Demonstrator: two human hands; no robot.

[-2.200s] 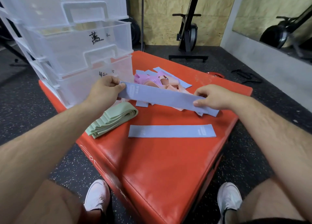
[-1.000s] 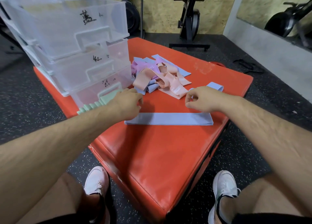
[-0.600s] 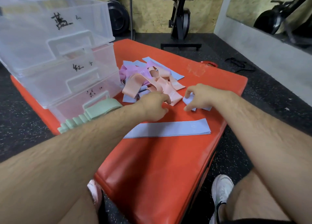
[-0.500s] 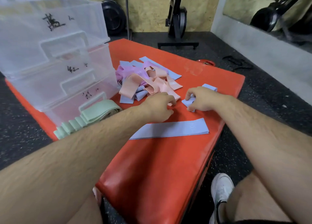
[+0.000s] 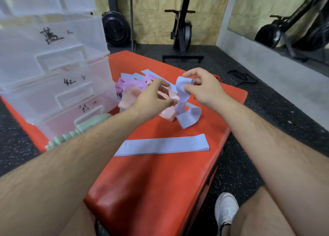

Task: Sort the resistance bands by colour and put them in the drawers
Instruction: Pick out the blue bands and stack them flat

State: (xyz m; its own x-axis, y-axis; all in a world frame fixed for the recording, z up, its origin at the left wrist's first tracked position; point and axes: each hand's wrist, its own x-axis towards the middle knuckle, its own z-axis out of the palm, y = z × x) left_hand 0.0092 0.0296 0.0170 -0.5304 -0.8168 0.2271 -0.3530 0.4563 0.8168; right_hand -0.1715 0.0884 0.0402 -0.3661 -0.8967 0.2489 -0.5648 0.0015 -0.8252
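Note:
My right hand pinches the top of a twisted blue band and holds it up over the red box. My left hand pinches the same band lower down, at its middle. Flat blue bands lie stacked in front of me. A mixed pile of pink, purple and blue bands lies behind my hands. Folded green bands lie by the clear plastic drawers on the left; the drawers are closed.
The drawer unit stands on the box's left part, with black writing on each drawer front. Gym machines stand on the dark floor behind. My white shoe is on the floor at the box's right side.
The long blue band was laid flat on the stack. Both hands then moved back to the pile, and my right hand lifted a crumpled blue band off the box.

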